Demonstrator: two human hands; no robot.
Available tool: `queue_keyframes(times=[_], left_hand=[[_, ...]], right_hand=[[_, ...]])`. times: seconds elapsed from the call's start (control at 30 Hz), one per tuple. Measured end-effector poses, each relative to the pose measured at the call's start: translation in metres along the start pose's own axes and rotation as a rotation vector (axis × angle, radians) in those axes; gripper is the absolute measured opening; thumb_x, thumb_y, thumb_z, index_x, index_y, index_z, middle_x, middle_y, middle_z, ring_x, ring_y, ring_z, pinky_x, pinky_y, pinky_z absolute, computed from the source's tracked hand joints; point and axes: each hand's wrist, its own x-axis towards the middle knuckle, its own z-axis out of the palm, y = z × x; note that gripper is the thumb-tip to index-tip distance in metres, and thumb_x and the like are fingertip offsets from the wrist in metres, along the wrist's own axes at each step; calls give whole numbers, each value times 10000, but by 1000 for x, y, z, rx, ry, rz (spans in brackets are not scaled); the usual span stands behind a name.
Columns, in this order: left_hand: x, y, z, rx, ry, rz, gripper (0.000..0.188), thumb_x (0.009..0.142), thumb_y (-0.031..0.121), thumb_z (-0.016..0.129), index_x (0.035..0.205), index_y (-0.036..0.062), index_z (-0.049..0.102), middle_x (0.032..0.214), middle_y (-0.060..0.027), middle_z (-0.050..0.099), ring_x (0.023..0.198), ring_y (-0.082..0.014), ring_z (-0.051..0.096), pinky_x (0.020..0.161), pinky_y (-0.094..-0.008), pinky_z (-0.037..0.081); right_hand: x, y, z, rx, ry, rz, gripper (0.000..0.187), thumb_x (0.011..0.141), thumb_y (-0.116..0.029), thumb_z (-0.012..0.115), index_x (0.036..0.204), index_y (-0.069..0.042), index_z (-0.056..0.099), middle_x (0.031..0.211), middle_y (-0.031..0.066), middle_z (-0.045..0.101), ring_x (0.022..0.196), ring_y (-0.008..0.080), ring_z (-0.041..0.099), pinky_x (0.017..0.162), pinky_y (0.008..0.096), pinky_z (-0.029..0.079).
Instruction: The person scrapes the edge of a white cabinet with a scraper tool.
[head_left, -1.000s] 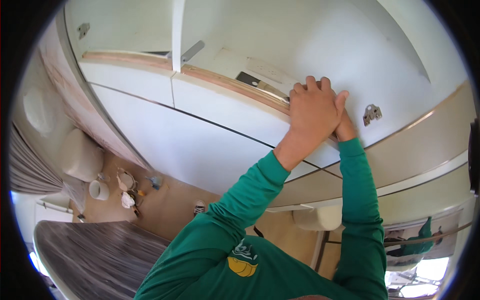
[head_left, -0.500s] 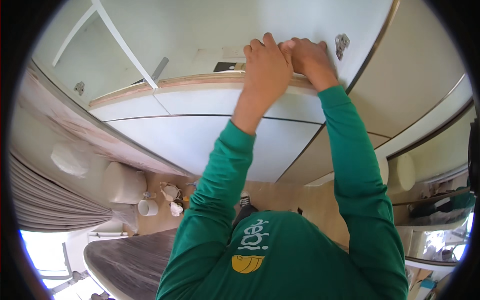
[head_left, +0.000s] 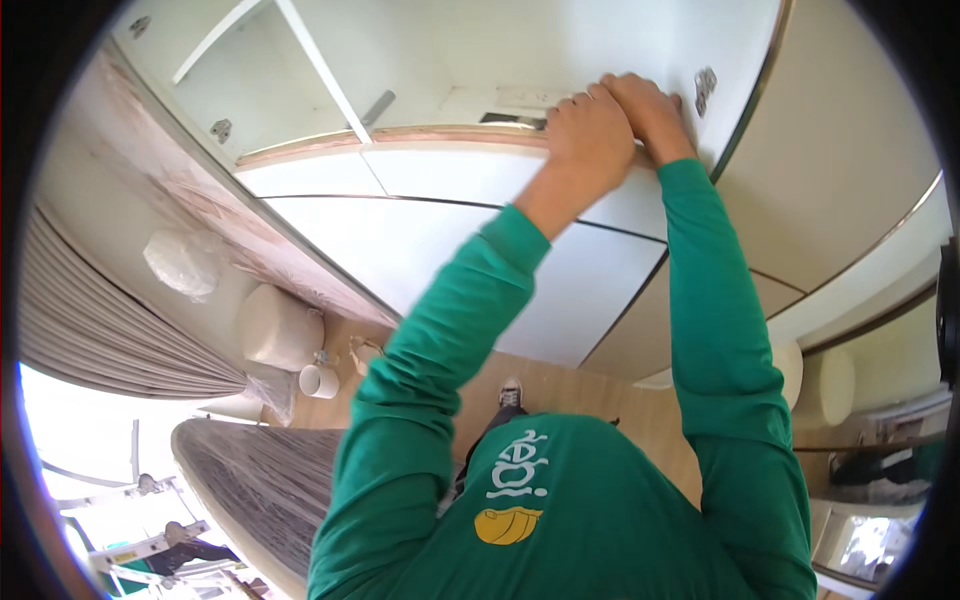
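Cabinet shelf edge [head_left: 500,128], a pale wooden lip running across the open white wall cupboard above you, is where both of your arms are reaching. Your left hand [head_left: 590,135] is lying over the lip with its fingers curled down, and your right hand [head_left: 650,105] is pressing just beside it, touching it, fingers bent against the white panel; whether either hand is actually gripping something underneath, you cannot tell from this angle. You are holding both hands high and close together, probably to work at one spot near the small dark metal fitting [head_left: 512,119] set in the shelf. A silver hinge plate [head_left: 705,88] is sitting on the open door just right of your knuckles. Below, a white mug [head_left: 320,380] is standing near a round cream container [head_left: 278,328], and a crumpled clear plastic bag [head_left: 185,262] is lying well apart on the counter. Your green sweatshirt [head_left: 560,500] is carrying a white-and-yellow chest emblem.
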Motion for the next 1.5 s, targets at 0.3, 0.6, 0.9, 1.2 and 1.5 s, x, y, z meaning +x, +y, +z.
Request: queue_keyframes(times=[0.3, 0.6, 0.9, 1.2, 1.5], left_hand=[[8, -10, 1, -107, -96, -108, 230, 937, 181, 649, 1038, -9, 731, 1070, -213, 779, 993, -376, 762, 826, -477, 600], [-3, -9, 0, -191, 15, -56, 194, 906, 209, 646, 879, 44, 745, 822, -140, 770, 794, -328, 752, 697, -460, 577], [-4, -8, 16, -277, 192, -62, 159, 881, 213, 679, 812, 73, 708, 698, -102, 715, 634, -284, 706, 613, -432, 529], [-8, -4, 22, -200, 288, -96, 126, 866, 194, 682, 844, 71, 699, 763, -89, 715, 755, -278, 707, 707, -432, 520], [-11, -11, 8, -205, 213, -73, 107, 869, 169, 663, 840, 67, 679, 762, -105, 701, 747, -290, 681, 709, -441, 517]], right_hand=[[10, -7, -7, -36, -41, 163, 470, 1047, -372, 532, 1198, 47, 680, 1407, 277, 694, 1287, 491, 669, 1023, 715, 490], [-2, -10, -14, -276, -112, 23, 351, 1065, -344, 561, 1200, -23, 601, 1223, 218, 753, 1180, 440, 707, 896, 688, 498], [-2, 0, -11, -313, -89, 2, 308, 1067, -349, 556, 1111, -51, 615, 1117, 255, 752, 1074, 476, 723, 818, 679, 506], [-6, -5, -13, -324, -14, 3, 286, 1068, -330, 548, 1111, -62, 638, 1143, 229, 759, 1073, 449, 736, 795, 654, 507], [-8, -18, -15, -304, 6, 85, 301, 1081, -271, 463, 1108, -57, 674, 1099, 263, 772, 1059, 450, 744, 888, 644, 519]])
